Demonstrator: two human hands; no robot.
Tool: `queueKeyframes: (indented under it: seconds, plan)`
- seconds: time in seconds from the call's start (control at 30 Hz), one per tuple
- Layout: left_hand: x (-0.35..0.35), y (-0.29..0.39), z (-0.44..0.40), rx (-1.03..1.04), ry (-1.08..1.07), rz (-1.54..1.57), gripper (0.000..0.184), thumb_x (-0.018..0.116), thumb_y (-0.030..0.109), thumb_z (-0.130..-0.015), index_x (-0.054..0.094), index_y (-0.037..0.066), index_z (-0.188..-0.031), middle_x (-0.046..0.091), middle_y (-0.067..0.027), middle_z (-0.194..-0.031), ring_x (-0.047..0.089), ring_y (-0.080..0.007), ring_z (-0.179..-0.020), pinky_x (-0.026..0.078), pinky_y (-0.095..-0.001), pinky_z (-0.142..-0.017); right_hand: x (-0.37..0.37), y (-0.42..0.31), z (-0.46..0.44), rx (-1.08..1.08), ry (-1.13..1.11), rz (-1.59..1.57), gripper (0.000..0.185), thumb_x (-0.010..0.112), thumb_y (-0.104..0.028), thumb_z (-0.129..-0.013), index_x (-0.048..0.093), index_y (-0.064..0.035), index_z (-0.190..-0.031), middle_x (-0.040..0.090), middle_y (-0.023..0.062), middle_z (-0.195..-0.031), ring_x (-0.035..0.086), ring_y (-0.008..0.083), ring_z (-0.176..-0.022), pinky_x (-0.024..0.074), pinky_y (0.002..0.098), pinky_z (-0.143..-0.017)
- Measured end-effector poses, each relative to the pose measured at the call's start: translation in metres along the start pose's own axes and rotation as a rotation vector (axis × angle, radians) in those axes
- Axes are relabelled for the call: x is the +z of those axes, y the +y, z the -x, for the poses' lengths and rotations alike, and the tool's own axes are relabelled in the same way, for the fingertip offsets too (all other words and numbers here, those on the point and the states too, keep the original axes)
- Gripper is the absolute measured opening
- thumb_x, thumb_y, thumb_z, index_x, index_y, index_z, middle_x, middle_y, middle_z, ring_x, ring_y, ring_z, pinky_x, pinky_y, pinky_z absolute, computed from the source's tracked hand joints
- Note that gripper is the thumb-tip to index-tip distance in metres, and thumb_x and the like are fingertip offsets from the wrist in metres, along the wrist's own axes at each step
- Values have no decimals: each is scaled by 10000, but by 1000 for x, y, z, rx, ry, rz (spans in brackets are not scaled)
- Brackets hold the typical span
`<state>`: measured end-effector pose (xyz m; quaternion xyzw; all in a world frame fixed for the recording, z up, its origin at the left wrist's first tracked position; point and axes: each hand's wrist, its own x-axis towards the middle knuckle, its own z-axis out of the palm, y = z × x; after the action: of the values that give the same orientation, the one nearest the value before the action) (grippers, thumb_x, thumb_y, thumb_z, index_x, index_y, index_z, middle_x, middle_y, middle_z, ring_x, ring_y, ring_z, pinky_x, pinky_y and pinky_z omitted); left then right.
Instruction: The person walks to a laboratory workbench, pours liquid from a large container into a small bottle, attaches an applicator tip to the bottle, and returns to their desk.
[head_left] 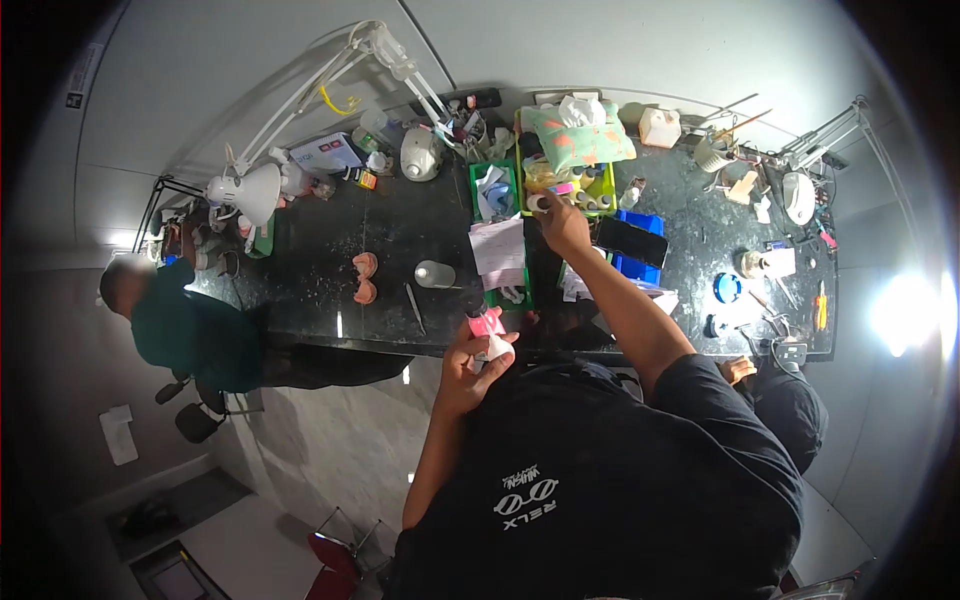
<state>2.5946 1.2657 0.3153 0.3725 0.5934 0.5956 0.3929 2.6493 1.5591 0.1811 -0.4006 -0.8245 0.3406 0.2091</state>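
My left hand [468, 370] is closed around a small bottle [486, 325] with a pink label and a dark cap, just over the table's front edge. Farther forward, my right hand [566, 225] reaches to the yellow-green basket [612, 185], its fingers at a small bottle with a pink and blue label [562, 189]. Other bottles [590, 190] lie in that basket under a green patterned tissue pack [582, 138]. Left of the basket stands a green tray [478, 190] with small items, and white papers [497, 247] lie in front of it.
A clear bottle [434, 274], pink dental models [365, 278] and a thin tool [414, 308] lie on the black table [320, 250]. A blue bin [635, 268] stands beside my right forearm. Co-workers sit at the left [190, 330] and right [790, 405].
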Motion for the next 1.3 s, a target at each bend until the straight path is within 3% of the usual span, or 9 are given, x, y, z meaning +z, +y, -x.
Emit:
queueKeyframes:
  seconds: [0.1, 0.13, 0.23, 0.33, 0.4, 0.53, 0.67, 1.03, 1.3]
  plan:
    - [2, 9, -1, -47, 46, 77, 227, 754, 62, -867, 731, -53, -1061, 518, -180, -1419, 589, -240, -1198, 499, -362, -978, -36, -27, 12, 52, 143, -131, 381, 765, -306, -839, 629, -22, -1054, 702, 139, -744, 698, 351, -720, 534, 434, -611]
    - [3, 11, -2, -66, 70, 100, 206, 756, 64, -864, 739, -55, -1031, 521, -178, -1418, 585, -237, -1198, 499, -360, -978, -55, -39, 21, 54, 137, -129, 381, 765, -306, -839, 629, -22, -1054, 702, 139, -744, 698, 351, -720, 534, 434, -611]
    - [0, 0, -11, -36, -6, 94, 175, 763, 42, -850, 731, -47, -998, 502, -185, -1426, 601, -273, -1195, 552, -398, -940, -100, -54, 47, -82, -85, -263, 379, 836, -309, -755, 652, 16, -819, 654, 130, -663, 628, 216, -581, 482, 364, -557]
    - [3, -7, -16, -82, -119, 162, 143, 785, 39, -821, 742, -40, -931, 491, -210, -1431, 599, -301, -1218, 622, -442, -879, -128, -70, 69, 22, -621, -614, 369, 813, -300, -818, 645, 27, -794, 576, 48, -614, 512, 117, -553, 381, 343, -498]
    - [7, -1, -28, -62, -386, 353, 160, 800, 51, -804, 750, -45, -922, 529, -231, -1389, 603, -306, -1207, 618, -440, -887, -131, -73, 80, -84, -720, -615, 342, 793, -308, -853, 664, 6, -822, 538, -8, -635, 478, 64, -623, 360, 296, -530]
    - [30, 10, -33, -185, -497, 440, 163, 812, 59, -782, 756, -33, -904, 546, -251, -1370, 578, -339, -1251, 625, -445, -866, -120, -61, 98, -23, -778, -801, 280, 734, -277, -912, 674, -5, -881, 548, -28, -670, 478, 47, -653, 375, 279, -572]
    - [40, 3, -30, -98, -453, 528, 149, 820, 62, -771, 771, 6, -900, 523, -256, -1395, 568, -363, -1266, 633, -463, -835, -116, -54, 118, 59, -750, -1075, 228, 677, -229, -966, 678, -1, -972, 596, -23, -765, 510, 51, -727, 415, 260, -638]
    - [19, 1, -17, -92, -435, 258, 174, 817, 97, -789, 779, -14, -918, 544, -244, -1355, 559, -329, -1257, 604, -415, -884, -113, -38, 139, 106, -802, -1050, 380, 630, -184, -1001, 611, 31, -1313, 687, 35, -986, 616, 100, -874, 501, 264, -758]
    - [5, 7, 23, -110, -176, 246, 159, 792, 118, -821, 768, -28, -879, 580, -240, -1315, 646, -291, -1103, 538, -396, -959, -90, -47, 168, 260, -840, -1020, 340, 667, -182, -977, 638, 14, -1253, 693, 25, -970, 633, 95, -868, 512, 261, -771]
